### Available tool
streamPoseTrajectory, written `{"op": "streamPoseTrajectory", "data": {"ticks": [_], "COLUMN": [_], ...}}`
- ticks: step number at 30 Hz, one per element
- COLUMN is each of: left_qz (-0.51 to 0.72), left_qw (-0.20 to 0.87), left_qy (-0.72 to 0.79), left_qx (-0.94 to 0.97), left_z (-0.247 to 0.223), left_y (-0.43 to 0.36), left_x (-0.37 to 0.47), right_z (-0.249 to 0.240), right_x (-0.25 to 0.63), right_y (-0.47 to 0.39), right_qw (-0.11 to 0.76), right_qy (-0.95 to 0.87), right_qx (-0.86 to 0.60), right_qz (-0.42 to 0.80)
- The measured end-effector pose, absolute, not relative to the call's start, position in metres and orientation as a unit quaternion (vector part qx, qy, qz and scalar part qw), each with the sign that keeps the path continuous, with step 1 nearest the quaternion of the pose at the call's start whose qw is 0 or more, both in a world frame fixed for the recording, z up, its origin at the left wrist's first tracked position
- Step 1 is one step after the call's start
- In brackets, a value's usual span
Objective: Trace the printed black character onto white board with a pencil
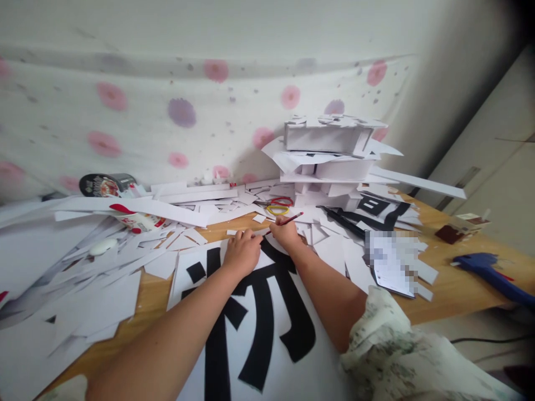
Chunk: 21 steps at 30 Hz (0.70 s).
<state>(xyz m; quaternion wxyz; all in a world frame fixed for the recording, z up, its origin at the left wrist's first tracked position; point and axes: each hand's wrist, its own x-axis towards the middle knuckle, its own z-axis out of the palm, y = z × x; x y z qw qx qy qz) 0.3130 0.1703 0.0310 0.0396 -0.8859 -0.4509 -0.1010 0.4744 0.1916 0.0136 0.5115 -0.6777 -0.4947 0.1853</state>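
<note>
A large black cut-out character lies on a white sheet in front of me. My left hand rests on the top part of the character, fingers laid out over it and holding nothing. In my right hand is a thin dark pencil with a red end, tilted up to the right. Its lower tip is close to my left fingertips, at the character's upper edge. Just beyond my right hand lie scissors with red and yellow handles.
White paper scraps cover the left side. A stacked white board structure stands at the back right. A black utility knife, a phone, a small carton and a blue glue gun lie right. A tipped cup is left.
</note>
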Motion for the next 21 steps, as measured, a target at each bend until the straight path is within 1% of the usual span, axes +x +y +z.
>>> {"op": "streamPoseTrajectory", "data": {"ticks": [13, 21], "left_qz": [-0.110, -0.110], "left_qw": [0.041, 0.035], "left_qy": [-0.461, -0.460], "left_qx": [-0.880, -0.880], "left_z": [0.0236, 0.0250], "left_y": [0.1741, 0.1736], "left_x": [0.3131, 0.3133], "right_z": [0.0045, 0.0077], "right_x": [0.4793, 0.4817], "right_y": [0.1973, 0.1947], "right_qw": [0.522, 0.533], "right_qy": [-0.487, -0.496], "right_qx": [-0.678, -0.656], "right_qz": [0.177, 0.199]}}
